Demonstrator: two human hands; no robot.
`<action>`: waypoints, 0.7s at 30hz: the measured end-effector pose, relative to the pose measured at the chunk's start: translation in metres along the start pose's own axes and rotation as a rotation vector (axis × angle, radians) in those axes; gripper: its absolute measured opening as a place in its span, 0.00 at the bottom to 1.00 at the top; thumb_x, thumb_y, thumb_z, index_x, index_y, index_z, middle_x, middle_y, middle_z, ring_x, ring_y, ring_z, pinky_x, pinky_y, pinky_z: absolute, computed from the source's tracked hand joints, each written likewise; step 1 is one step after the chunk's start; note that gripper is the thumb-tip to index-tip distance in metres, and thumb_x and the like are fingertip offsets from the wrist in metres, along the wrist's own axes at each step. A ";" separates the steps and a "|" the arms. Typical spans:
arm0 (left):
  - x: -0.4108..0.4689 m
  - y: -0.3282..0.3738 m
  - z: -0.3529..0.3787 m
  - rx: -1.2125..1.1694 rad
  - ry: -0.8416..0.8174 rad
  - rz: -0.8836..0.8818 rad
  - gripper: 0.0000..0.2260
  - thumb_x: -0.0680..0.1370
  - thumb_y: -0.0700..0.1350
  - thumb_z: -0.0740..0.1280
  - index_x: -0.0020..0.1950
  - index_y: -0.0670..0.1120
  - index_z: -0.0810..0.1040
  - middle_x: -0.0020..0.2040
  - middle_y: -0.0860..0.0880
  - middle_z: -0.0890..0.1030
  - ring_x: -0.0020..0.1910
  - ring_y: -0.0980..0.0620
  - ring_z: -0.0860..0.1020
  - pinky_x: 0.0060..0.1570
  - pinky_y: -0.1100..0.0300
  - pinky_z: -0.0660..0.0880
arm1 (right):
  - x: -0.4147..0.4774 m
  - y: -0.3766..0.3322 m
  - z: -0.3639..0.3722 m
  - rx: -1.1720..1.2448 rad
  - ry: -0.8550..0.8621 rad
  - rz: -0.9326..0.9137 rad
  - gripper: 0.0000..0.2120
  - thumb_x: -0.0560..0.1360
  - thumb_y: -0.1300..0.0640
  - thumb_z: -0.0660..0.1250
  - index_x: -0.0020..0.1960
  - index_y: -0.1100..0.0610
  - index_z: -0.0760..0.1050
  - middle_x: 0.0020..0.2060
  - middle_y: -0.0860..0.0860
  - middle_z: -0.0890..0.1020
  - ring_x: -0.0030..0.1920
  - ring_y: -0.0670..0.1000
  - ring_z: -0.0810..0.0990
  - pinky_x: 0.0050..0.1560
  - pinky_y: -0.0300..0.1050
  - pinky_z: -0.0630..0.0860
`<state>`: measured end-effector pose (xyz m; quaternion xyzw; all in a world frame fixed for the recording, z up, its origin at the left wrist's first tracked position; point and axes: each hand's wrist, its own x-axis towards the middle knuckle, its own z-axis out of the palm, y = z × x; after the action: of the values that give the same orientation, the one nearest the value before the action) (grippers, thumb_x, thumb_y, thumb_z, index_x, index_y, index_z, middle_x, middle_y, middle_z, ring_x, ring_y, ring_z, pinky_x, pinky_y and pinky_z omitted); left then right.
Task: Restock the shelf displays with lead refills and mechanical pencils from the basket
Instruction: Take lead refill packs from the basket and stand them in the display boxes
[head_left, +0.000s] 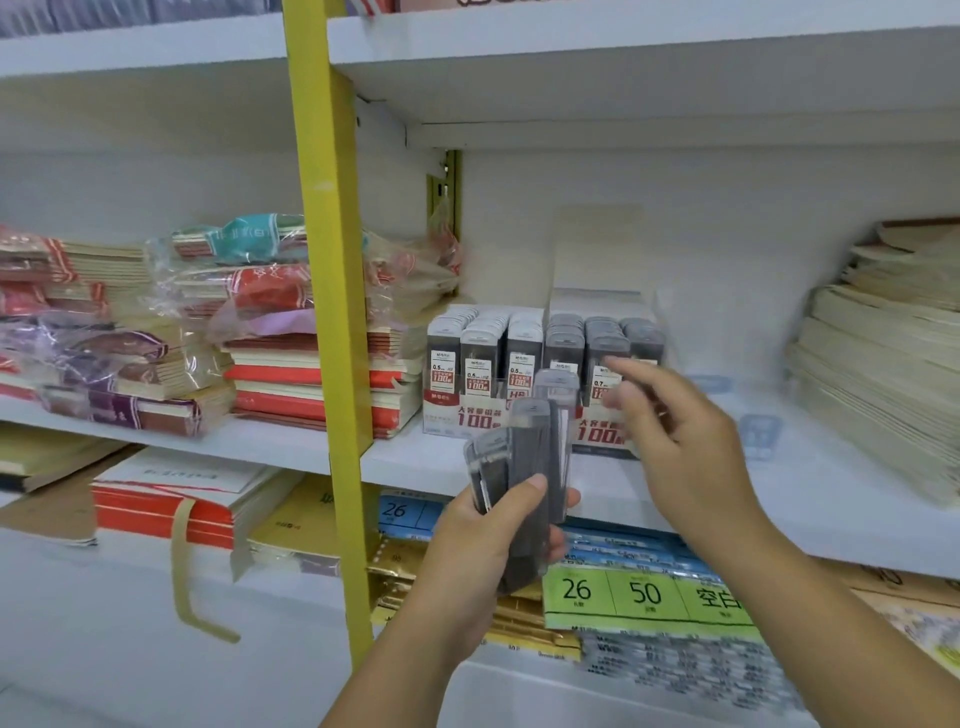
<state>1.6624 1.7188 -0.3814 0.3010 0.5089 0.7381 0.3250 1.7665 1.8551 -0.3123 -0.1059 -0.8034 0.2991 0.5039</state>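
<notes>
Hiding part of the right display box (597, 434) on the middle shelf (857, 493), the blurred right hand (670, 431) hovers at it, its grip impossible to tell, while nearer, the left hand (483, 545) clutches a fan of lead refill cases (530, 457), long axes upright, caps up and tilting slightly right.

The lead refill cases (524, 467) are clear, shiny plastic with dark grey inside; the display boxes (470, 415) look like smooth printed card; the shelf (831, 467) is white, smooth and not shiny; the yellow post (332, 312) looks like smooth painted metal; the notebooks (249, 291) are paper in crinkly, shiny see-through wrap; the paper stack (883, 364) is cream and dull.
</notes>
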 end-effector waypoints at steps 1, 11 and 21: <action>-0.002 -0.001 0.002 0.031 -0.013 -0.015 0.18 0.75 0.56 0.73 0.61 0.51 0.78 0.52 0.46 0.87 0.40 0.52 0.84 0.50 0.52 0.82 | -0.003 -0.003 0.002 0.095 -0.072 0.072 0.14 0.80 0.52 0.63 0.62 0.37 0.73 0.46 0.38 0.81 0.43 0.38 0.78 0.43 0.33 0.75; -0.017 -0.001 0.009 0.012 -0.046 -0.104 0.21 0.70 0.57 0.75 0.59 0.49 0.80 0.37 0.44 0.82 0.35 0.50 0.79 0.38 0.56 0.76 | -0.003 -0.006 -0.023 0.409 -0.206 0.290 0.09 0.81 0.63 0.59 0.54 0.51 0.72 0.32 0.45 0.81 0.30 0.48 0.76 0.30 0.37 0.72; -0.018 0.002 0.005 -0.096 -0.041 -0.043 0.13 0.69 0.54 0.75 0.51 0.52 0.86 0.37 0.45 0.81 0.32 0.52 0.76 0.32 0.59 0.74 | -0.008 -0.002 -0.030 0.361 -0.328 0.291 0.11 0.81 0.57 0.61 0.61 0.45 0.68 0.50 0.46 0.85 0.49 0.50 0.82 0.47 0.42 0.75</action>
<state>1.6768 1.7072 -0.3799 0.2890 0.4725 0.7483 0.3651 1.7971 1.8614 -0.3079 -0.0789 -0.7843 0.5197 0.3295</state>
